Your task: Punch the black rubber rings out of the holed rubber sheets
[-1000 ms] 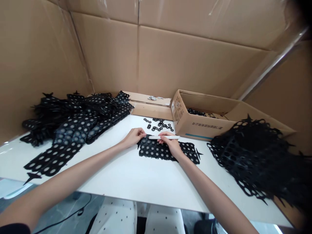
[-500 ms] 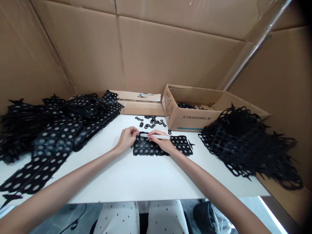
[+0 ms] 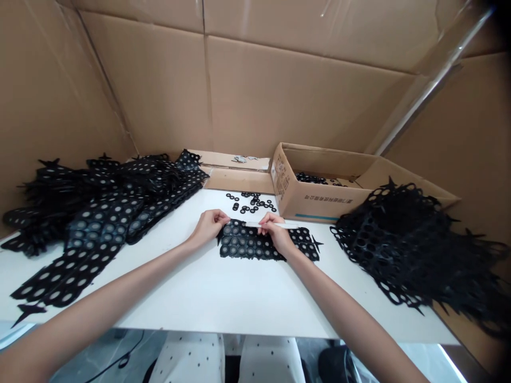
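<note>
A black rubber sheet with rows of round rings lies flat on the white table before me. My left hand is closed in a pinch on its upper left corner. In my right hand is a slim white pen-like tool, held like a pen with its tip pointing left over the sheet's top row. The hand covers part of the sheet's right half. Just beyond the sheet lie several loose black rings.
At the left is a heap of ringed black sheets. Punched-out black webbing is piled at the right. A cardboard box holding black rings stands behind it. Cardboard walls enclose the white table.
My right hand has moved right along the top row with the white tool. My left hand stays at the sheet's corner. The whole view has shifted slightly.
</note>
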Motion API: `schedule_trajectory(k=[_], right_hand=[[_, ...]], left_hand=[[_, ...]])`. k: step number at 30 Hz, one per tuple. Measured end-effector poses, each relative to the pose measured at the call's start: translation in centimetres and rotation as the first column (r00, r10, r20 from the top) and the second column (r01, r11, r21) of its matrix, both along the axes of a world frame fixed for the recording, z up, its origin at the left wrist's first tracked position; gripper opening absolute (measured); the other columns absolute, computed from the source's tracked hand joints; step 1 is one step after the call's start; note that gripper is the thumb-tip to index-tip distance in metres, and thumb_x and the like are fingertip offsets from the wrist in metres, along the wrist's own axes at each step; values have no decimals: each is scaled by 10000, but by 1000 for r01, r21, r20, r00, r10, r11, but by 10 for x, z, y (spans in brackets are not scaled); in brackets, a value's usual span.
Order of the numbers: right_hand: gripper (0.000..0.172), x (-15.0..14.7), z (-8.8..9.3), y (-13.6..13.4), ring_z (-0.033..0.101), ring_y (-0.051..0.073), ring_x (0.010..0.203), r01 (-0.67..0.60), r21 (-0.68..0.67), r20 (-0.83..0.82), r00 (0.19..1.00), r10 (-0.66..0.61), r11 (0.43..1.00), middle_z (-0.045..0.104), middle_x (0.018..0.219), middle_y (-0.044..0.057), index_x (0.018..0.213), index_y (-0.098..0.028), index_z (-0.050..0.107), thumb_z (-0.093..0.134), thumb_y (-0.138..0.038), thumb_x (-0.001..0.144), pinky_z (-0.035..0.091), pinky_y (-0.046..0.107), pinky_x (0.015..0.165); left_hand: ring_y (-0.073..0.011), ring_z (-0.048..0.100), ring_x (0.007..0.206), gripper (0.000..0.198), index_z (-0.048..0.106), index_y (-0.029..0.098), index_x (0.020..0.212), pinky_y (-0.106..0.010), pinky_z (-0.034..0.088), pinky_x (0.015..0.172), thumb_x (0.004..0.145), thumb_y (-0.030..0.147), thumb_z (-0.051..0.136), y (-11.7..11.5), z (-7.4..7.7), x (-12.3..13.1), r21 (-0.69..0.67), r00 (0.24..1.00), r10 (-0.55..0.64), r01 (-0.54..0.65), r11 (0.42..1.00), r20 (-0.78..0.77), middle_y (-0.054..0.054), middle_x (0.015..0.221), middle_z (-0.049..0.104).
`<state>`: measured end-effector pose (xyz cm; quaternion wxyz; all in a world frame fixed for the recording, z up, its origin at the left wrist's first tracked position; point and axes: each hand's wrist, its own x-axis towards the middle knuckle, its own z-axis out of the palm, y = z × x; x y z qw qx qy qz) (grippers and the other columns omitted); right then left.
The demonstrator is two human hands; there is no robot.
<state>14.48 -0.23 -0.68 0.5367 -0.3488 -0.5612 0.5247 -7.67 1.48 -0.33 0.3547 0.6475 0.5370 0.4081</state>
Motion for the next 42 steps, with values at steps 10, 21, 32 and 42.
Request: schedule_trajectory(k=[10, 21, 32, 42], right_hand=[[30, -2, 5, -3, 475, 122, 513, -65, -17, 79, 995, 66, 998, 576, 546, -2, 645, -168, 548, 528, -180, 663, 357, 226, 528], [34, -3, 6, -5, 497, 125, 564, -77, 20, 145, 987, 73, 997, 580, 593, -5, 677, -172, 535, 544, -182, 709, 370, 229, 571], [107, -8, 16, -11, 519, 132, 662, -218, 125, 317, 933, 169, 968, 581, 718, -3, 785, -170, 543, 573, -273, 788, 376, 228, 616], [224, 5, 2, 5, 445, 105, 480, -64, -39, -19, 998, 63, 997, 548, 532, 5, 604, -160, 509, 545, -283, 788, 317, 213, 494]], left_hand=[[-138, 553, 612, 238, 613, 134, 706, -227, 385, 568, 696, 370, 579, 0, 0, 0, -16, 998, -43, 44, 999, 41, -31, 661, 632], [-150, 562, 650, 214, 616, 143, 717, -241, 399, 599, 723, 344, 545, -4, 4, 2, 18, 999, -41, 41, 999, -33, -33, 692, 637], [-148, 557, 655, 186, 613, 153, 720, -250, 399, 634, 744, 307, 511, -11, 20, 9, 110, 994, -35, 46, 993, -104, -19, 681, 629], [-156, 561, 636, 223, 604, 153, 708, -253, 404, 598, 733, 362, 529, 3, 0, -2, 52, 997, -32, 35, 998, -72, -24, 665, 624]])
